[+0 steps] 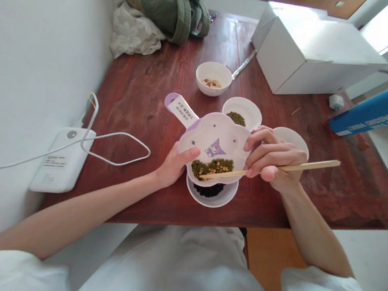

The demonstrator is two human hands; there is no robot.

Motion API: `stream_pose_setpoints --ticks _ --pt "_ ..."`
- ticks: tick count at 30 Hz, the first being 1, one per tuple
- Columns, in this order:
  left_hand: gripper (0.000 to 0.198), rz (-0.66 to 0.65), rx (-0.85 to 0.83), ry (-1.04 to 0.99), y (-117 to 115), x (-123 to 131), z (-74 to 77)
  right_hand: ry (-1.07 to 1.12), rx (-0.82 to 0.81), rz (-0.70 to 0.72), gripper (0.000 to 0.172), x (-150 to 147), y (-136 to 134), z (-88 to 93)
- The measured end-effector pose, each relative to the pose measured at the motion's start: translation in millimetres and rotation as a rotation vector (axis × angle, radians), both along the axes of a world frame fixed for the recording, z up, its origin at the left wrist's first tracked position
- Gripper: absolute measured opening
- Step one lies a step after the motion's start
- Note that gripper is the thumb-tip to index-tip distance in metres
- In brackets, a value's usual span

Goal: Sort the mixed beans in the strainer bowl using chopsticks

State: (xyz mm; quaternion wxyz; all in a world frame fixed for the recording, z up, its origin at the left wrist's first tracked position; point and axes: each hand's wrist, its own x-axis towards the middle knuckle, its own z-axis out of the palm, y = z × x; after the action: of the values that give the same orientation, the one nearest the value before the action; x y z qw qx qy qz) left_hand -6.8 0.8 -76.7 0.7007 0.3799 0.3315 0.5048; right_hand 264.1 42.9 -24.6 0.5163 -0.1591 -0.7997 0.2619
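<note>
My left hand (176,163) grips the left rim of a white and purple flower-shaped bowl (227,135), thumb inside. The bowl is tilted toward me, its labelled handle (182,110) pointing up and left. Green mung beans mixed with yellowish grains (217,167) lie along its near edge. In my right hand (275,160) are wooden chopsticks (310,166), their tips among the beans; its fingers are at the bowl's right rim. Partly hidden below is a white bowl (211,203) of black beans. Behind stands a white bowl (252,109) with mung beans; another white bowl (292,137) is partly behind my right hand.
A bowl with nuts (215,72) stands farther back, near a silvery strip (245,64). At the back are a white box (312,56) and a green backpack (173,6). A blue cylinder (376,108) is at right, a white power bank with cable (63,165) at left.
</note>
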Motion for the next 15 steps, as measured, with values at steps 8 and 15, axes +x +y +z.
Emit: stream_pose_setpoints --ticks 8,15 --pt "0.073 0.002 -0.002 0.009 -0.1 -0.7 -2.1 -0.016 -0.001 0.002 0.049 -1.4 -1.4 -0.4" --pt "0.075 0.005 -0.01 0.007 -0.2 -0.7 -1.3 0.002 -0.006 0.025 0.05 0.4 -0.6 2.4"
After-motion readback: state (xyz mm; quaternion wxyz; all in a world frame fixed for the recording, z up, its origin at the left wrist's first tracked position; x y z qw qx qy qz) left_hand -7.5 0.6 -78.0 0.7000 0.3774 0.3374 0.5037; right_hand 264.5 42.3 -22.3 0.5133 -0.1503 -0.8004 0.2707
